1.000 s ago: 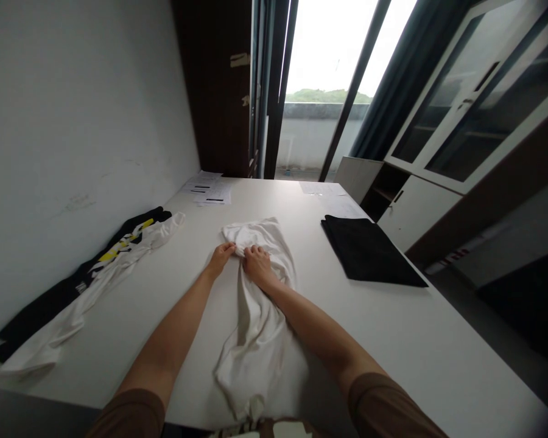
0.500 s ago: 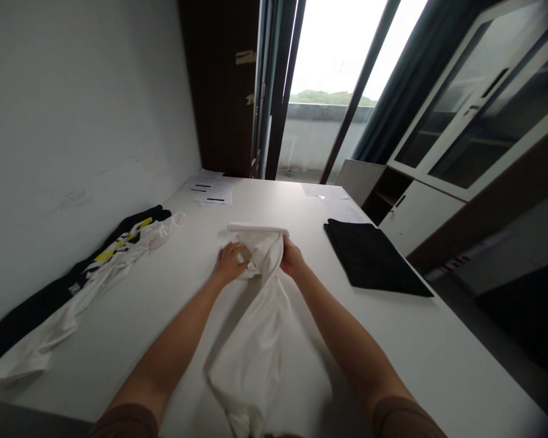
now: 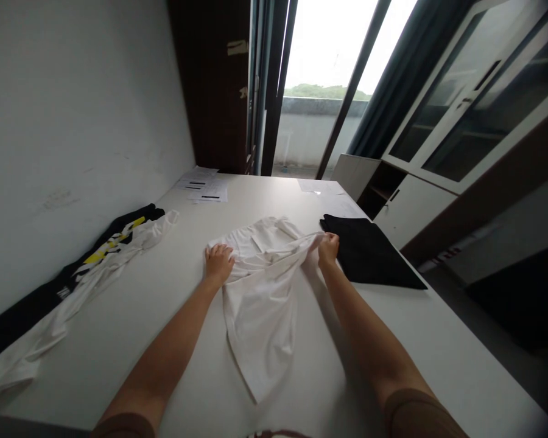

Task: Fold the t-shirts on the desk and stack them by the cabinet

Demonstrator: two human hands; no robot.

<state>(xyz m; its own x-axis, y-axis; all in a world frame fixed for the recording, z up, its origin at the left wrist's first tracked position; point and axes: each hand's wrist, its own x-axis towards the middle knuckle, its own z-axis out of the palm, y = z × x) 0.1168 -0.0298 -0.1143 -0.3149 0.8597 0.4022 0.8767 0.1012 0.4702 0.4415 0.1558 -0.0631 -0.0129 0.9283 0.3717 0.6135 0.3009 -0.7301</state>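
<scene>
A creased white cloth garment [image 3: 262,304] lies spread across the middle of the white table [image 3: 187,365], its near end narrowing to a point; its exact kind cannot be told. My left hand [image 3: 218,263] rests flat on the garment's left edge, fingers spread. To the right, my right hand [image 3: 329,246] pinches a corner and draws it out taut, slightly raised off the tabletop. That hand is beside the left edge of a folded black cloth [image 3: 374,252].
Along the wall at left lie a black garment with yellow marks [image 3: 68,271] and a long white garment [image 3: 86,298]. Papers [image 3: 203,185] sit at the far left corner, more sheets [image 3: 329,194] at the far right. Glass-door cabinets [image 3: 456,91] stand beyond the right edge.
My right hand has moved right, pulling the garment's corner outward. My left hand has shifted slightly left and now lies flat. The bunched garment has opened wider.
</scene>
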